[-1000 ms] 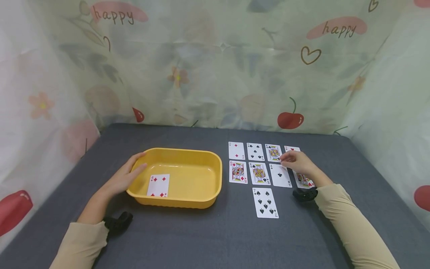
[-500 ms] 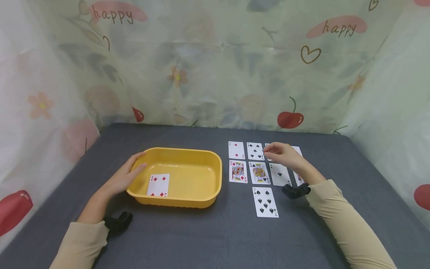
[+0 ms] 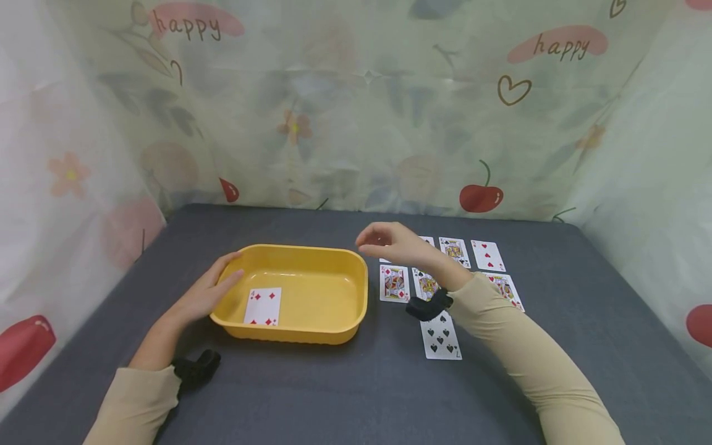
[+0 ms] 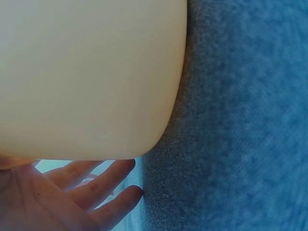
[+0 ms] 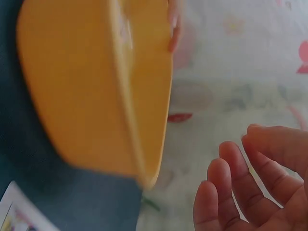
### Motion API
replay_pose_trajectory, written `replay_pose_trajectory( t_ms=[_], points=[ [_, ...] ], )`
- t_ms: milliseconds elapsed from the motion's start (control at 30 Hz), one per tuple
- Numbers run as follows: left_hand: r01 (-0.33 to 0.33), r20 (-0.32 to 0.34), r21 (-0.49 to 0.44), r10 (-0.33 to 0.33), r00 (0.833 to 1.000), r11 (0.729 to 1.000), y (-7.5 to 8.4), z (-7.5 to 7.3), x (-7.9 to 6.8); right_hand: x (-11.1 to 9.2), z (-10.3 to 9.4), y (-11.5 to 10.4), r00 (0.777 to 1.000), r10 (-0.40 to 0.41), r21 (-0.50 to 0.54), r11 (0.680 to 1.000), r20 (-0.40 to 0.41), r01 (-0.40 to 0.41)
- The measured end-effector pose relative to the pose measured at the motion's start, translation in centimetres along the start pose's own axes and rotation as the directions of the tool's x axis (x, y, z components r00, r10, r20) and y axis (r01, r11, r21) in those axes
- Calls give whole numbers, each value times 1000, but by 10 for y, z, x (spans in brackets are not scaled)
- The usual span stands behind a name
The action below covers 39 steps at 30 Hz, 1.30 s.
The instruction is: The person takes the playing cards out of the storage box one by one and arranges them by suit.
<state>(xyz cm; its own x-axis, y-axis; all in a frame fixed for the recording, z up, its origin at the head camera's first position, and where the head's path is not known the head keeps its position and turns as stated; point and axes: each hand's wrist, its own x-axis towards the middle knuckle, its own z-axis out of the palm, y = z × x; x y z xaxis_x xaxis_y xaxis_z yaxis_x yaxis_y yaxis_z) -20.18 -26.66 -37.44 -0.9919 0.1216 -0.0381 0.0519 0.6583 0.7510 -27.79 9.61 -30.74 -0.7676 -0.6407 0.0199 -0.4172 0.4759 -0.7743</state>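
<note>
My left hand (image 3: 207, 292) holds the left end of a yellow tray (image 3: 306, 334), thumb over the rim on the inside, other fingers outside. A four of diamonds (image 3: 262, 306) lies face up in the tray. My right hand (image 3: 396, 243) is raised near the tray's far right corner, its fingers loosely bent with thumb and index tips close; nothing shows between them in the right wrist view. Below and beside it lie the king of diamonds (image 3: 394, 284), king of spades (image 3: 425, 284) and seven of spades (image 3: 440, 339). The right hand and forearm hide other cards.
The cards lie face up in rows right of the tray, with a three of hearts (image 3: 487, 256) and a king of clubs (image 3: 455, 252) at the back. Dark grey cloth (image 3: 311, 395) covers the table. A patterned curtain (image 3: 356, 123) hangs behind.
My right hand has moved left from above the right-hand cards to near the tray's far right corner, uncovering the three of hearts. The left hand and tray have stayed put.
</note>
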Motion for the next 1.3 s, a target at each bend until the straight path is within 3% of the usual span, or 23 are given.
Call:
replay_pose_trajectory(
  t_ms=[200, 500, 967, 1300],
  points=[
    [1, 0, -1, -1, 1000, 1000, 1, 0, 0, 24, 21, -28, 995, -66, 21, 998, 75, 65],
    [-3, 11, -8, 3, 1000, 1000, 2, -1, -1, 58, 55, -44, 978, -129, -35, 990, 164, 136],
    [-1, 17, 14, 1, 1000, 1000, 2, -2, 0, 93, 100, -52, 952, -63, -27, 997, 299, 74],
    [-13, 0, 22, 13, 1000, 1000, 2, -1, 0, 108, 118, -46, 945, 0, -58, 998, 327, 19]
  ],
)
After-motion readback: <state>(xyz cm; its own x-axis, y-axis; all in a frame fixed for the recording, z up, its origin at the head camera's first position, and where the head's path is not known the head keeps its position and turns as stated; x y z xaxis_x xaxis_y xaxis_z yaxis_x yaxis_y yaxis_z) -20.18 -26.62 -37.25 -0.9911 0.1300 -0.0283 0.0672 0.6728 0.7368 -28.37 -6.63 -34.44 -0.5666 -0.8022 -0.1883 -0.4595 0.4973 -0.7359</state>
